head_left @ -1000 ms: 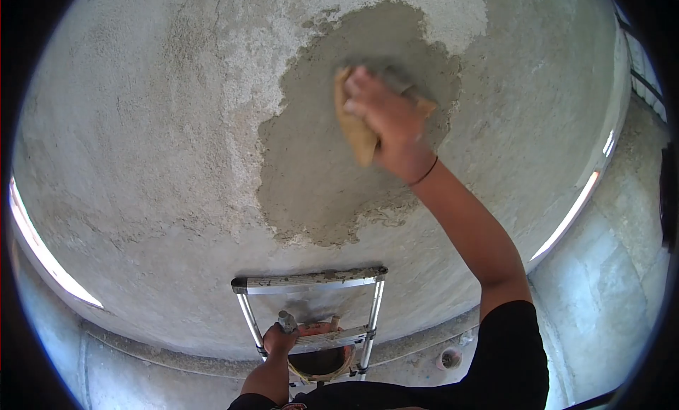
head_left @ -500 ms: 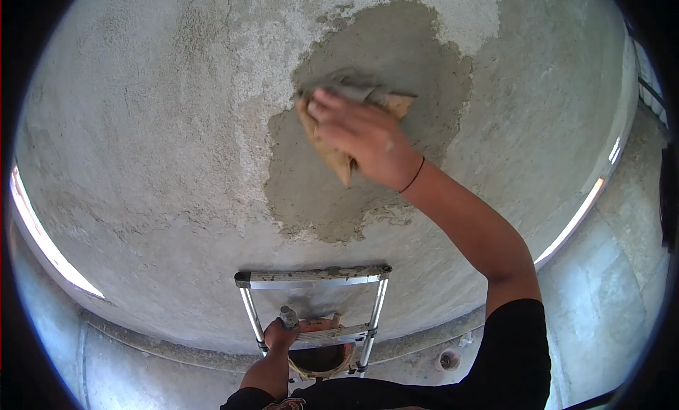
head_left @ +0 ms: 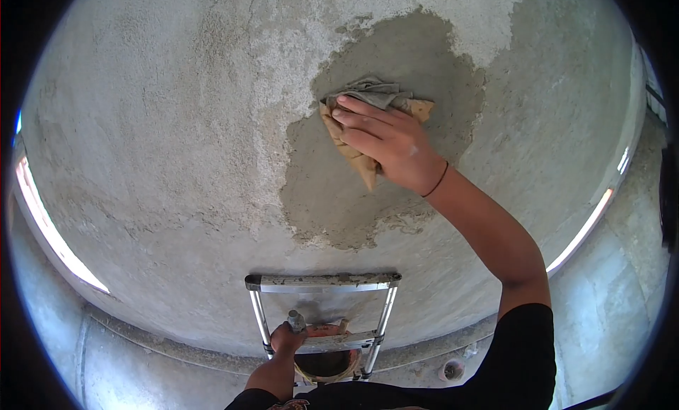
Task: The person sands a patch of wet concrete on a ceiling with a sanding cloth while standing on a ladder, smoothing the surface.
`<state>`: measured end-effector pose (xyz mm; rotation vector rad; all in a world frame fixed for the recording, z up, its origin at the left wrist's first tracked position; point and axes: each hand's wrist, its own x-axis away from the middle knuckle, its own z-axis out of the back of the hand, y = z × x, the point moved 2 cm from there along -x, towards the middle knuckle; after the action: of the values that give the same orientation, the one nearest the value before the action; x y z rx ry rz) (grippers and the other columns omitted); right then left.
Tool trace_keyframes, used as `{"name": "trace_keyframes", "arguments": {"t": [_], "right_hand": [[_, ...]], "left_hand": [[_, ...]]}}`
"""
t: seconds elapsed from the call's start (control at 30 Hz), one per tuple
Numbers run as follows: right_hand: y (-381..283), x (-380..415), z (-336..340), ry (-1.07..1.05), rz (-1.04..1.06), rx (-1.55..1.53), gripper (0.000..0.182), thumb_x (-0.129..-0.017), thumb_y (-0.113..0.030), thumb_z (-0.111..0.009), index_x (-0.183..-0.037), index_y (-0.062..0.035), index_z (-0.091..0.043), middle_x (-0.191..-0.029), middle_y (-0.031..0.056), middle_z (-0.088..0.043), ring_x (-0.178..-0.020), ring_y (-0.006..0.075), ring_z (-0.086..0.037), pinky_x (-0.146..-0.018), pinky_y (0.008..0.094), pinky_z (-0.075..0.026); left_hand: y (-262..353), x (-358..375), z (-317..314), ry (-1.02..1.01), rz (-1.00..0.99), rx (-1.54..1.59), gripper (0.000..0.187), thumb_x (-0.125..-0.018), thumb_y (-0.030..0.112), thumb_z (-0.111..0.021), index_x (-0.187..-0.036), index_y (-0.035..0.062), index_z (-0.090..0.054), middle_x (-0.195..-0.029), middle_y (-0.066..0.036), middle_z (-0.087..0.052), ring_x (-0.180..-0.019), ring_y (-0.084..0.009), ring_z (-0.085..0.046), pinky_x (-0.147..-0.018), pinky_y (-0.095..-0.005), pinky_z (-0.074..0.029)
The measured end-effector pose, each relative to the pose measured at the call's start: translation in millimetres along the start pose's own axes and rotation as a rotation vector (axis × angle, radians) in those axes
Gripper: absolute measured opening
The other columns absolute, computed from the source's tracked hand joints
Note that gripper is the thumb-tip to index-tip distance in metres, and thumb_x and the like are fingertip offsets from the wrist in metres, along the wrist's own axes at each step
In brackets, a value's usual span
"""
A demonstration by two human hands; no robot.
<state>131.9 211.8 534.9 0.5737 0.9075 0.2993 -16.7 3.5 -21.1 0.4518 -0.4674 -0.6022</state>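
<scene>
While the rough grey ceiling fills most of the view, a darker wet plaster patch sits right of its middle. The right hand presses a tan cloth flat against the patch's upper part, its grip spread over the cloth. Below, the left hand has its grip closed on a ladder rung, just beside an orange bucket. Bright gaps run along the ceiling's left and right edges, above the concrete walls.

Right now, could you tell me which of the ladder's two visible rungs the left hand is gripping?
The lower rung: the left hand grips its left end, beside the bucket. The top rung is bare.
</scene>
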Motion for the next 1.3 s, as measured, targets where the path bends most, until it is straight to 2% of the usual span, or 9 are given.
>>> {"name": "trace_keyframes", "arguments": {"t": [0.17, 0.43, 0.6, 0.73, 0.8, 0.93, 1.0, 1.13, 1.3], "right_hand": [[46.0, -16.8, 44.9, 0.482, -0.186, 0.160, 0.037, -0.076, 0.003, -0.077, -0.110, -0.0061, -0.069, -0.135, 0.0164, -0.066, -0.134, 0.0309, -0.058, -0.105, 0.0435, -0.053], [-41.1, 4.9, -26.2, -0.067, 0.055, -0.130, 0.027, -0.084, 0.000, -0.074, -0.109, -0.0065, -0.070, -0.136, 0.0175, -0.065, -0.134, 0.0347, -0.057, -0.112, 0.0439, -0.049], [27.3, -18.0, 23.1, 0.470, -0.160, 0.008, 0.022, -0.081, -0.003, -0.077, -0.102, -0.0064, -0.071, -0.133, 0.0204, -0.066, -0.130, 0.0355, -0.060, -0.107, 0.0462, -0.053], [12.0, -25.5, 1.8, 0.403, -0.174, 0.108, 0.023, -0.082, -0.003, -0.078, -0.103, -0.0067, -0.071, -0.133, 0.0192, -0.067, -0.130, 0.0361, -0.060, -0.107, 0.0453, -0.053], [-18.4, -14.4, -18.6, 0.020, -0.072, -0.071, 0.039, -0.073, 0.001, -0.080, -0.109, -0.0080, -0.070, -0.130, 0.0152, -0.069, -0.133, 0.0338, -0.058, -0.108, 0.0427, -0.052], [-10.4, -19.6, -5.7, 0.076, 0.054, -0.143, 0.035, -0.074, 0.001, -0.080, -0.105, -0.0100, -0.070, -0.130, 0.0136, -0.069, -0.130, 0.0324, -0.061, -0.107, 0.0419, -0.054], [15.9, -34.4, 23.0, 0.424, -0.145, 0.055, 0.029, -0.076, 0.001, -0.079, -0.100, -0.0109, -0.069, -0.130, 0.0104, -0.070, -0.129, 0.0307, -0.062, -0.105, 0.0411, -0.055], [7.6, -29.3, 0.2, 0.397, -0.165, 0.119, 0.026, -0.076, 0.001, -0.078, -0.098, -0.0095, -0.069, -0.129, 0.0090, -0.071, -0.130, 0.0296, -0.062, -0.103, 0.0412, -0.056], [-41.9, -7.2, -17.6, -0.034, -0.006, -0.168, 0.034, -0.073, 0.005, -0.077, -0.103, -0.0067, -0.068, -0.128, 0.0125, -0.070, -0.131, 0.0309, -0.061, -0.101, 0.0416, -0.055]], "left_hand": [[3.3, 0.1, 1.1, -0.009, 0.016, -0.001, 0.070, -0.066, 0.061, -0.079, -0.111, 0.0083, -0.072, -0.117, -0.017, -0.073, -0.112, -0.0342, -0.069, -0.097, -0.0446, -0.055], [3.4, 8.1, 7.2, -0.022, 0.055, -0.002, 0.068, -0.067, 0.059, -0.079, -0.112, 0.0099, -0.072, -0.116, -0.016, -0.073, -0.112, -0.0342, -0.069, -0.097, -0.0445, -0.055], [5.5, 5.1, 7.4, -0.022, 0.020, 0.018, 0.063, -0.069, 0.056, -0.078, -0.112, 0.0111, -0.073, -0.116, -0.016, -0.074, -0.110, -0.0335, -0.070, -0.096, -0.0448, -0.055], [6.8, 5.9, 9.4, -0.002, 0.027, 0.024, 0.063, -0.069, 0.056, -0.078, -0.112, 0.0111, -0.073, -0.116, -0.015, -0.074, -0.111, -0.0334, -0.070, -0.097, -0.0447, -0.055], [4.9, 5.2, 6.8, 0.005, 0.026, 0.025, 0.063, -0.069, 0.058, -0.079, -0.111, 0.0110, -0.073, -0.116, -0.015, -0.074, -0.110, -0.0331, -0.070, -0.096, -0.0445, -0.056], [5.1, 4.2, 8.8, -0.023, 0.015, 0.006, 0.064, -0.069, 0.058, -0.079, -0.112, 0.0109, -0.073, -0.115, -0.015, -0.074, -0.110, -0.0328, -0.070, -0.096, -0.0445, -0.056], [2.3, 1.9, 3.9, 0.006, 0.000, 0.007, 0.065, -0.068, 0.058, -0.079, -0.113, 0.0111, -0.072, -0.114, -0.016, -0.074, -0.110, -0.0329, -0.070, -0.096, -0.0445, -0.056], [5.1, 4.4, 8.2, -0.018, 0.024, 0.039, 0.067, -0.068, 0.059, -0.079, -0.114, 0.0105, -0.072, -0.115, -0.016, -0.074, -0.110, -0.0332, -0.070, -0.097, -0.0445, -0.055], [7.5, 7.3, 10.4, -0.008, 0.035, 0.023, 0.068, -0.068, 0.059, -0.080, -0.114, 0.0104, -0.072, -0.116, -0.015, -0.073, -0.112, -0.0332, -0.070, -0.097, -0.0443, -0.055]]}}
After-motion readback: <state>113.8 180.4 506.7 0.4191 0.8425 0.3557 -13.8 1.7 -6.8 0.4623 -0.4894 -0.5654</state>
